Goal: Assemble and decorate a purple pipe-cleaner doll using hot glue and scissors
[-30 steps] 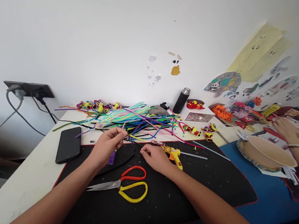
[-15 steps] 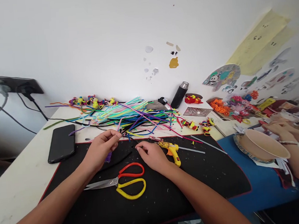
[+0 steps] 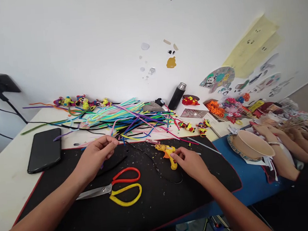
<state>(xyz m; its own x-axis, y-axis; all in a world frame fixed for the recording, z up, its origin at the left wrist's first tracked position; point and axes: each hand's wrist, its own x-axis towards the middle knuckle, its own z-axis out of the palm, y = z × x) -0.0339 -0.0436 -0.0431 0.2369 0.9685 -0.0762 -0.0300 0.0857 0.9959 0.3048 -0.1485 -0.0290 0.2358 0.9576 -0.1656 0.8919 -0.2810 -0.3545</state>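
Note:
My left hand (image 3: 95, 156) is closed in a pinch on one end of a long black pipe cleaner (image 3: 156, 167), at the edge of the heap of coloured pipe cleaners (image 3: 127, 117). A bit of purple pipe cleaner shows under this hand. The black one trails slack across the black mat (image 3: 155, 204) and curls up under my right hand (image 3: 192, 162). That hand's fingers are pinched together, seemingly on the other end, and touch the handle of the yellow glue gun (image 3: 166, 151). Red-and-yellow scissors (image 3: 117, 187) lie between my forearms.
A black phone (image 3: 44, 150) lies at the left and a cable runs along the wall. A dark flask (image 3: 177, 96) and small pipe-cleaner figures (image 3: 194, 126) stand behind. At the right, another person's hands (image 3: 264, 131) work beside a paper bowl (image 3: 255, 147) on a blue mat.
My right hand has moved right, from the mat's middle to just beyond the glue gun, and the black pipe cleaner now lies drawn out across the mat. The left hand has kept its pinch.

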